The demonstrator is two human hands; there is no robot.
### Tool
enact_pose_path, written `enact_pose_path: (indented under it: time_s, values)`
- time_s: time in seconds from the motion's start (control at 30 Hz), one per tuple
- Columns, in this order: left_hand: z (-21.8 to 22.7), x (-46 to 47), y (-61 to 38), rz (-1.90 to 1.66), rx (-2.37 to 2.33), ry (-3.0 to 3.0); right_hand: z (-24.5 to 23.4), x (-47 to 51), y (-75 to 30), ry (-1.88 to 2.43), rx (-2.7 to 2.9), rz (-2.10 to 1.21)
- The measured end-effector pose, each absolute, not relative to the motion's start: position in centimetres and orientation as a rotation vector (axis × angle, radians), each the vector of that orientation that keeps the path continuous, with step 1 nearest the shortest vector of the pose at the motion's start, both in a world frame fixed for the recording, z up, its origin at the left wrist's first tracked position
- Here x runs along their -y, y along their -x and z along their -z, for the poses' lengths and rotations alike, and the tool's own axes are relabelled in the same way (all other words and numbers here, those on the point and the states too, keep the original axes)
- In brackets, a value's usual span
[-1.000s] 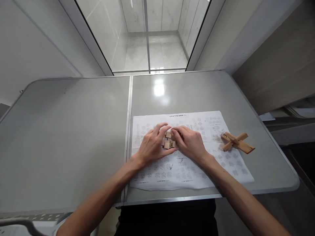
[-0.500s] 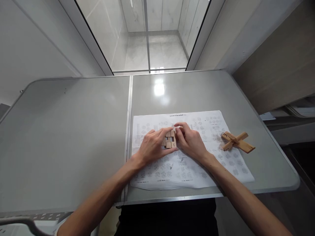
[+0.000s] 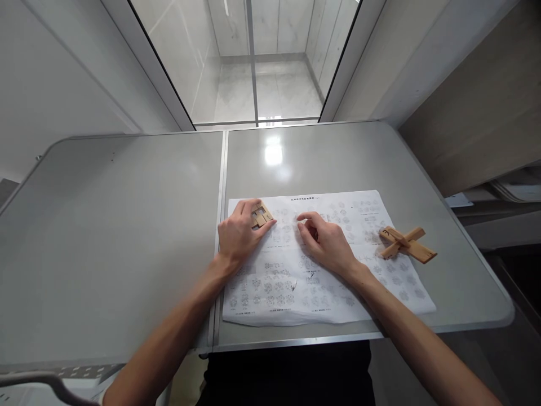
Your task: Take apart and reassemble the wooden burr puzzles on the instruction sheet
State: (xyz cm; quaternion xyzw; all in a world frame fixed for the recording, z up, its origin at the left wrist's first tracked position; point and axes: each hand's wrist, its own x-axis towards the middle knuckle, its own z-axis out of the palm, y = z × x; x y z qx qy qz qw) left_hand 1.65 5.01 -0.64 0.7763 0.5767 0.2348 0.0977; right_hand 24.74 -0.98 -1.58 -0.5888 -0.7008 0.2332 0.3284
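My left hand (image 3: 240, 231) grips a small wooden puzzle (image 3: 262, 216) of interlocking blocks, with gaps showing between its pieces. Fingers and thumb close around its left, far and near sides and hide part of it. It is over the upper left of a printed paper sheet (image 3: 325, 287) covered in small diagrams. My right hand (image 3: 327, 239) rests on the middle of the sheet, apart from the puzzle. Its fingers are curled, with a gap between thumb and index fingertip and nothing visible between them.
A crossed set of wooden pieces (image 3: 406, 243) lies at the sheet's right edge. Beneath is a grey folding table (image 3: 127, 225) with a metal seam (image 3: 224, 169) left of the sheet. A glass panel (image 3: 274, 67) stands behind the far edge; shelves (image 3: 507, 194) are at the right.
My left hand has carried the wooden puzzle left and away from me, turning it slightly. My right hand has stayed almost in place and no longer touches the puzzle.
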Motion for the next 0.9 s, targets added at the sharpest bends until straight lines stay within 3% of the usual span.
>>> enact_pose_path:
  time_s: [0.57, 0.9]
  values:
    - [0.7, -6.5, -0.2, -0.735, -1.931, -2.324, 1.5, 0.9, -24.8, 1.509, 1.846, -0.614]
    - [0.6, -4.0, -2.2, -1.008, -1.116, -2.794, 1.8, 0.6, -25.0, 1.492, 1.838, -0.658]
